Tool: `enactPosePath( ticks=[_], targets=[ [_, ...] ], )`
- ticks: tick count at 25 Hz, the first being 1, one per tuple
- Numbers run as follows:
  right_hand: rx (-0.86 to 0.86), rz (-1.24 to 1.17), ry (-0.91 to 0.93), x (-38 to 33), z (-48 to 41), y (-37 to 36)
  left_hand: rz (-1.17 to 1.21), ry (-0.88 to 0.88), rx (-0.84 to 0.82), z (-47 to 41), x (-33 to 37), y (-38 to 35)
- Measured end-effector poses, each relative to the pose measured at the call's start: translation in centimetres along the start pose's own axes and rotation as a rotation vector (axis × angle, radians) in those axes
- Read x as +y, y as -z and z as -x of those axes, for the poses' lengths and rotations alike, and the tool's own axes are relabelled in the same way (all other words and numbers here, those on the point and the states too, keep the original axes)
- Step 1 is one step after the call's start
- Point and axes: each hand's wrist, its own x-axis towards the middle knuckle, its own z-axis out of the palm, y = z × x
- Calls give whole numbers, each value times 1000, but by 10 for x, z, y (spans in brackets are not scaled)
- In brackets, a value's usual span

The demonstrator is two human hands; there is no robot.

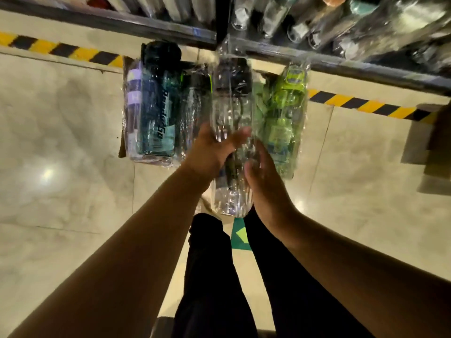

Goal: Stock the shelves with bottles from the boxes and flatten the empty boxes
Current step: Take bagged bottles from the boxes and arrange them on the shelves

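Nearest the camera, the person's legs in black trousers (207, 276) stand on the pale polished floor (61, 142), with a green floor marking (240, 237) between the feet. Both bare forearms reach forward and meet over one thing: a clear bottle (231, 106) in crinkled transparent wrap, held lengthwise with its dark cap end pointing away from the person. The left hand (212, 152) grips it from the left side, thumb lying across the front. The right hand (266, 189) clasps the lower part from the right, thumb on the front; its fingers are hidden behind the bottle, so they probably wrap round the far side.

Beyond the hands, a cardboard box (121, 145) lies on the floor holding more wrapped bottles: a teal bottle (156, 106) with a black lid on the left, a green bottle (285, 113) on the right. Yellow-and-black hazard tape (61, 48) runs across the floor behind the box. Farthest off, a metal shelf edge (146, 28) crosses the top, with blurred shelved bottles (317, 20) on it
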Motion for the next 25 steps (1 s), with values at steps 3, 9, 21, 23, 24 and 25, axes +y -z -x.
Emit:
enactPosePath(
  ticks=[3,9,21,23,24,25],
  targets=[
    [241,172,-18,-1,-12,24,-76,75,99,-9,3,-21],
    [486,540,-409,23,-99,60,-115,101,247,-32,-29,-28],
    [568,413,-316,48,-90,59,-89,51,236,-29,-36,-37],
    [583,336,-253,30,-62,67,-88,28,177,-21,-12,-40],
    [603,290,-217,17,-46,70,-100,-7,135,-14,3,-43],
    [631,233,-176,4,-29,73,-113,-47,101,-5,19,-46]
  ],
)
